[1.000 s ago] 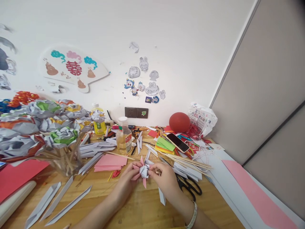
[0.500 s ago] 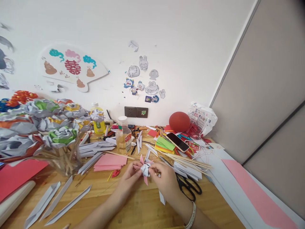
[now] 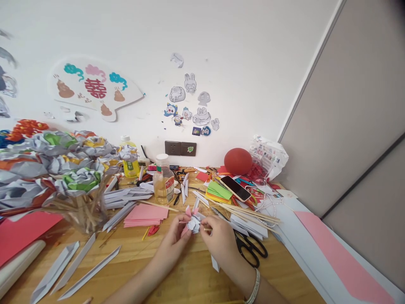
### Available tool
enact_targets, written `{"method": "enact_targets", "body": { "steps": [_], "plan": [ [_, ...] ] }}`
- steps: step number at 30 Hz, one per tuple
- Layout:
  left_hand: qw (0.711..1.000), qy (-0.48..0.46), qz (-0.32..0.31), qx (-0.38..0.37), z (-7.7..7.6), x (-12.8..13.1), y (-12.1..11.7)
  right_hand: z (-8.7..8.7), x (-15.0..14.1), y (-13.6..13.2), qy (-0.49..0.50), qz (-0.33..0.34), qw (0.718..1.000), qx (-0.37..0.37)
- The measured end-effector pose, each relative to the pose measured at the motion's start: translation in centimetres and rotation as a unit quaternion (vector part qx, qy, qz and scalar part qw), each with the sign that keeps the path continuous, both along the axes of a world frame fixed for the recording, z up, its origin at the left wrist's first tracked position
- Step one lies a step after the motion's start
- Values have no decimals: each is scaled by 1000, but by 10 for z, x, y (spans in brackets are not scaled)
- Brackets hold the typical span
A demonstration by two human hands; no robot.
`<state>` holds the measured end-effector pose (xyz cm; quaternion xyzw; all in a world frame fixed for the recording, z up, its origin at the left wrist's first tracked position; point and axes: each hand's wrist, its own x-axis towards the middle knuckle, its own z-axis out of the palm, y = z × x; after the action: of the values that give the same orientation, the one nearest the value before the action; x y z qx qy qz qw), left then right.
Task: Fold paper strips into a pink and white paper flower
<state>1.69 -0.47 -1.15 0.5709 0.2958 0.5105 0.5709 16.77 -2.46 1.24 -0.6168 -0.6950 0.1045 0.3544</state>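
A folded paper flower, white in the middle with pink petals at its back and left, is held above the wooden table. My left hand grips it from the left, thumb and fingers closed on the pink petals. From the right, the fingertips of my right hand pinch the flower's edge. A thin wooden stick end pokes out by the right fingers. Under my right wrist a folded white paper strip sticks out. Black-handled scissors lie just right of that hand.
Pink paper squares lie left of the hands, near a clear bottle. Wooden sticks, a phone and a red balloon are at right. Finished paper flowers stand in a container at left, behind folded white strips.
The flower has turned and tilted between my hands. Its lower pink petal no longer shows, and more of the white middle faces me. Both hands stay nearly in place.
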Motion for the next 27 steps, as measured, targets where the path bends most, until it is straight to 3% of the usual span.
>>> {"method": "enact_targets", "body": {
  "steps": [10, 18, 22, 27],
  "plan": [
    [1000, -11, 13, -16, 5, 1, -4, -3, 2, 5, 83, 21, 996, -34],
    [998, -47, -27, -11, 4, 1, 1, -9, 2, 11, 161, 33, 985, -51],
    [998, -52, -19, -7, 4, 1, 1, -2, -3, 4, 123, 15, 992, -19],
    [999, -49, -7, -14, 5, 3, -2, 4, -3, -3, -3, 0, 999, 54]
  ]
}}
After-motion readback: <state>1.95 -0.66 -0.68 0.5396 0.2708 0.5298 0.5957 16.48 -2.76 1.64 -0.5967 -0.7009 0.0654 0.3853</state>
